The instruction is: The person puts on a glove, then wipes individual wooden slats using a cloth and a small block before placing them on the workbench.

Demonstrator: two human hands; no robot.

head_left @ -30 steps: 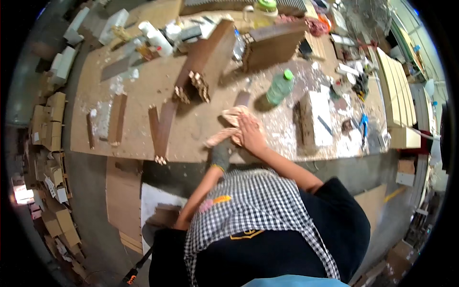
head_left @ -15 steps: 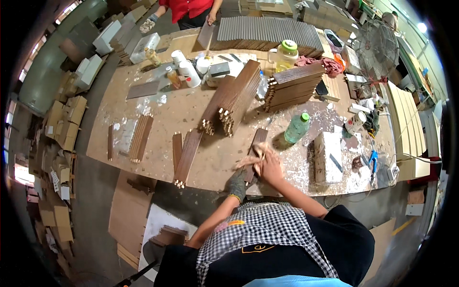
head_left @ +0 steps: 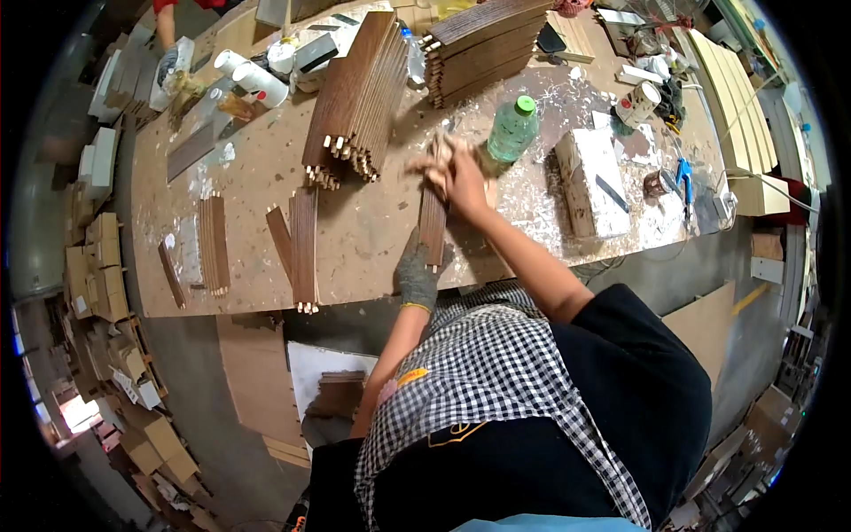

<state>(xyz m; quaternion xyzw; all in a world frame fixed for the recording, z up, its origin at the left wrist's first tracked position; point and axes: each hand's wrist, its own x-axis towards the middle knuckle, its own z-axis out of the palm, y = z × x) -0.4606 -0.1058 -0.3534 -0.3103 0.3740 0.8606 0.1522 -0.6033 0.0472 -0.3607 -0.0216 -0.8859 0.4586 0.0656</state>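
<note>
Lying lengthwise in front of me near the table's front edge is a dark brown wooden slat (head_left: 433, 229), with small pale pegs at its near end. My left hand (head_left: 414, 273), in a grey knit glove, grips the slat along its left side near that end. A crumpled beige cloth (head_left: 434, 158) is pressed against the slat's far part by my bare right hand (head_left: 464, 183), whose fingers are closed on it. The cloth and hand cover the slat's far end. Just right of the cloth stands a green-capped clear bottle (head_left: 511, 133).
Tall stacks of pegged slats (head_left: 359, 89) stand beyond my hands. Loose slats (head_left: 303, 244) lie to the left. At right are a paint-spattered white block (head_left: 589, 182) and a blue-handled tool (head_left: 683, 177). A co-worker's arm (head_left: 166, 27) shows at the far left.
My right hand has slid the cloth away from me along the slat, and my hands are farther apart. The view has tilted down, leaving only part of the co-worker visible.
</note>
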